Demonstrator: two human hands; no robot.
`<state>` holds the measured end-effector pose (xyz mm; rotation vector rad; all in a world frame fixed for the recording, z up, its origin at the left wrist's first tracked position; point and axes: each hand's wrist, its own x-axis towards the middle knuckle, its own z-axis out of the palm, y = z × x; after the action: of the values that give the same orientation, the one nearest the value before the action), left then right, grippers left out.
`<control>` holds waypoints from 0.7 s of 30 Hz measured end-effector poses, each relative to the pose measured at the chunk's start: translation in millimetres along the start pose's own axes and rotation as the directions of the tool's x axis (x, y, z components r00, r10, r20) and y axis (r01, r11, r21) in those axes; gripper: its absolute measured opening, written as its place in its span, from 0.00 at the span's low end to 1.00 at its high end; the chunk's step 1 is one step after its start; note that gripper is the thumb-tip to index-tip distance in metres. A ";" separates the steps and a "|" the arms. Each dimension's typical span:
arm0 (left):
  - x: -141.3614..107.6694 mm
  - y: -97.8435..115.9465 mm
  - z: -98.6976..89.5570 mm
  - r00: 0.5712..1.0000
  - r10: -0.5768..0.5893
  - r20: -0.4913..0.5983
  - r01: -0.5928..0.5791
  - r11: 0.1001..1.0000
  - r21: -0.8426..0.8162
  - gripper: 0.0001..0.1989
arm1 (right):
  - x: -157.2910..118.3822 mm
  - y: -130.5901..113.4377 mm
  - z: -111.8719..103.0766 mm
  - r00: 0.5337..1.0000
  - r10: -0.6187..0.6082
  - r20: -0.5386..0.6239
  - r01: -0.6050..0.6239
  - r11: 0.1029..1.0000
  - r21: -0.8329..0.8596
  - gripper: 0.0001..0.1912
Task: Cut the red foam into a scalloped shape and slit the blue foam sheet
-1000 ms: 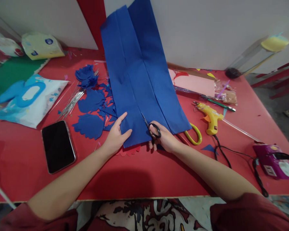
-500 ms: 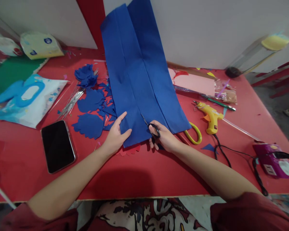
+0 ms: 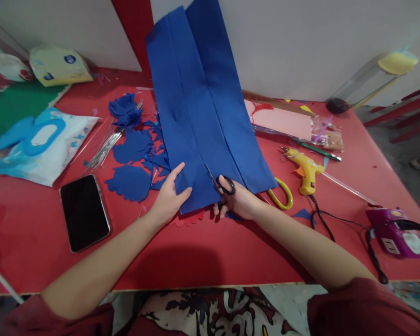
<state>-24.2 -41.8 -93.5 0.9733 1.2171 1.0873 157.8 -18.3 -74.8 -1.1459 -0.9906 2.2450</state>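
Note:
A large creased blue sheet (image 3: 196, 116) leans up against the wall, its near end low over the red table. My right hand (image 3: 241, 199) grips black-handled scissors (image 3: 225, 185), thumb in the upper ring and fingers below the sheet. The slim blades point up and away at a slit in the sheet's near part. At the lower left edge of the sheet, my left hand (image 3: 168, 196) holds it, with thumb on top and index finger stretched along the edge; its other fingers are partly hidden.
Left of the sheet lie cut blue pieces (image 3: 129, 183), a blue flower (image 3: 125, 109), wires (image 3: 105, 149), a phone (image 3: 84, 212) and a wipes pack (image 3: 44, 144). To the right are yellow-handled scissors (image 3: 283, 193), a yellow glue gun (image 3: 306, 170) and a purple power box (image 3: 397, 233).
The scissor handles have spread apart a little, with my right thumb higher and the fingers lower left. My left hand and the sheet have hardly moved.

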 end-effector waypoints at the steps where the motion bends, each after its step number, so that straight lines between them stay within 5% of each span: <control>1: 0.1 0.2 0.3 1.000 -0.005 -0.001 0.005 1.000 -0.009 0.36 | 0.0 -2.0 0.5 0.999 0.031 0.011 -0.031 1.000 0.006 0.26; 11: 1.2 2.6 2.5 0.999 -0.050 -0.020 0.048 0.996 -0.073 0.37 | 5.7 -4.1 4.1 0.997 -0.014 -0.076 0.013 1.000 -0.009 0.23; 21: 1.4 -1.0 -0.1 1.000 -0.016 -0.022 0.015 0.999 -0.042 0.35 | 6.3 1.8 1.1 0.997 -0.066 -0.044 0.065 0.998 -0.025 0.24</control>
<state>-24.1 -40.7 -94.8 0.9208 1.2137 1.1098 153.3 -15.8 -79.0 -1.1519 -1.0237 2.1524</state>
